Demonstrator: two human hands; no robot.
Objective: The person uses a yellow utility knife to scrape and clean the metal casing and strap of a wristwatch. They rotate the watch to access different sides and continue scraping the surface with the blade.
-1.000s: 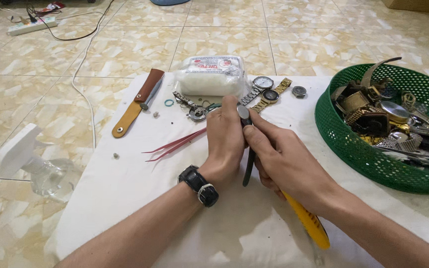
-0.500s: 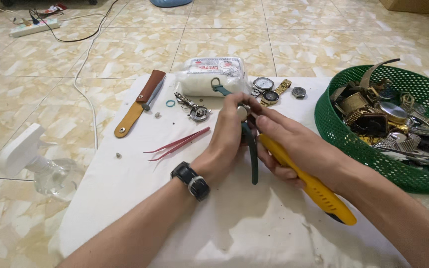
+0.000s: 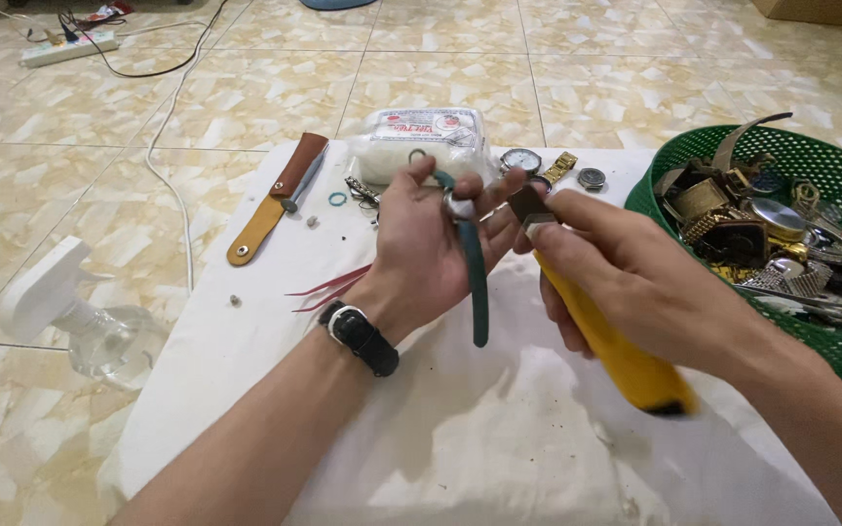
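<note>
My left hand [image 3: 431, 248] is raised above the white cloth [image 3: 499, 438] and pinches a small watch with a dark green strap [image 3: 477, 282] that hangs down from my fingers. A black wristwatch [image 3: 361, 336] sits on that wrist. My right hand [image 3: 626, 282] grips a yellow-handled tool [image 3: 611, 341], its metal tip close to the watch case. Both hands meet near the middle of the cloth.
A green basket [image 3: 665, 195] full of watch parts stands at the right. On the cloth's far edge lie a white plastic box [image 3: 426, 141], a brown leather strap [image 3: 280, 195], loose watches [image 3: 538, 166] and red tweezers [image 3: 333, 285]. A clear spray bottle [image 3: 80, 321] lies left on the tiled floor.
Both hands have lifted off the cloth and come toward me. The green-strapped watch now hangs free in my left hand, and the yellow tool has tilted up beside it.
</note>
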